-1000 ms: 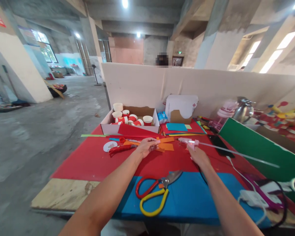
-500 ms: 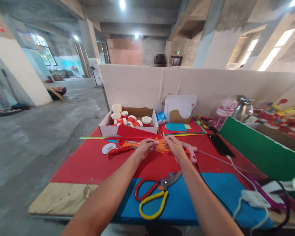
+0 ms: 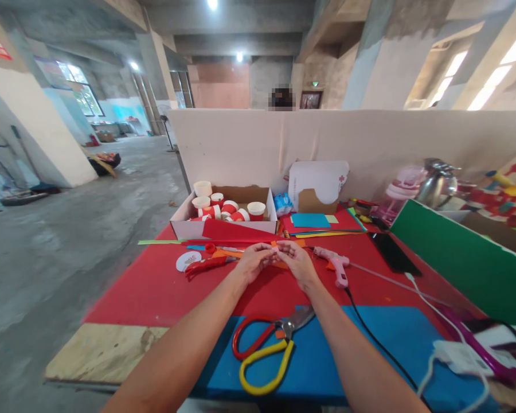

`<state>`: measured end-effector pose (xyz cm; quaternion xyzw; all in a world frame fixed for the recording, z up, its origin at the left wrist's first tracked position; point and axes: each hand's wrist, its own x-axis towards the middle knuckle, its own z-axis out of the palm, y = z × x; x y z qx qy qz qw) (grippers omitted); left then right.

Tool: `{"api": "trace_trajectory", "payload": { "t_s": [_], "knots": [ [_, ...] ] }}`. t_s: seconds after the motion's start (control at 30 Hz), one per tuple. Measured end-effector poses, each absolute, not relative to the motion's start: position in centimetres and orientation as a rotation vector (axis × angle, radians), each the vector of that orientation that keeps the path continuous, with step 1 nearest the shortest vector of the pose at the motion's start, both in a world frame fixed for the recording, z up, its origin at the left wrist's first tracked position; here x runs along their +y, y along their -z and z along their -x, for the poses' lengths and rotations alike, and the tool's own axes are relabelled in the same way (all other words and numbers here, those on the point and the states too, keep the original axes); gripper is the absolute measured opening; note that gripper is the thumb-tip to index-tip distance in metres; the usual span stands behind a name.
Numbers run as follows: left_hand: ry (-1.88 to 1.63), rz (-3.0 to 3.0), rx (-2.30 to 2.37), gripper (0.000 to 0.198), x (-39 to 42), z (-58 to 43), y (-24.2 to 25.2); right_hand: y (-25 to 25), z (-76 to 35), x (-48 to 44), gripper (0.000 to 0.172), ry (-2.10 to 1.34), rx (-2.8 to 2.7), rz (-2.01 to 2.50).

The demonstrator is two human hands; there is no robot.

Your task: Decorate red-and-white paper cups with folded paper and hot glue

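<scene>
**Orange paper piece held at the fingertips of both hands**

The orange paper piece (image 3: 279, 264) sits at mid-worktop, just in front of the cardboard box (image 3: 223, 228). Your left hand (image 3: 253, 261) and right hand (image 3: 298, 261) meet over it, each with its fingertips closed on the piece. The two hands touch at the tips. How much of the piece lies under the fingers cannot be told.

Judged step: fine fingertip work on the piece, such as pressing or folding. Because the paper is thin and small, any further handling calls for a light, even pinch and steady wrists.

The pink glue gun (image 3: 336, 266) lies just beside your right hand, with its black cord running toward you. The red-handled scissors (image 3: 206, 264) and a white disc (image 3: 188, 261) lie near your left hand. The large red-and-yellow scissors (image 3: 266, 351) lie nearer you, between your forearms.

The box holds red-and-white paper cups (image 3: 258, 210). To its right is a stack of coloured paper (image 3: 310, 221). Farther right are a phone (image 3: 394, 253), a pink bottle (image 3: 398, 196) and a green board (image 3: 464, 265).

The worktop (image 3: 155, 287) is covered in red sheet, with a blue sheet (image 3: 352, 355) at the near edge. A pale partition board (image 3: 370, 143) backs it. The room is a bare concrete hall with pillars and ceiling lamps.
</scene>
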<state>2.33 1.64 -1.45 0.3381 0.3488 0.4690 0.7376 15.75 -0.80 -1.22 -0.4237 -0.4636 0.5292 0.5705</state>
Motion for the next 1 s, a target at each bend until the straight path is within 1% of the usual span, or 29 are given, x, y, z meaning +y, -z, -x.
{"api": "trace_trajectory", "payload": {
  "t_s": [0.5,0.8,1.0],
  "knots": [
    [-1.036,-0.723,0.769,0.029,1.36,-2.69,1.37,1.45,-15.99,-0.59,0.029,-1.184,-1.059,1.051],
    [-1.052,-0.917,0.762,0.035,1.24,-2.27,0.80,1.34,-16.28,-0.73,0.028,-1.242,-0.977,1.083],
    [-1.148,-0.985,0.814,0.030,1.12,-2.65,1.09,1.48,-16.02,-0.80,0.026,-1.242,-0.941,1.077]
  ]
}}
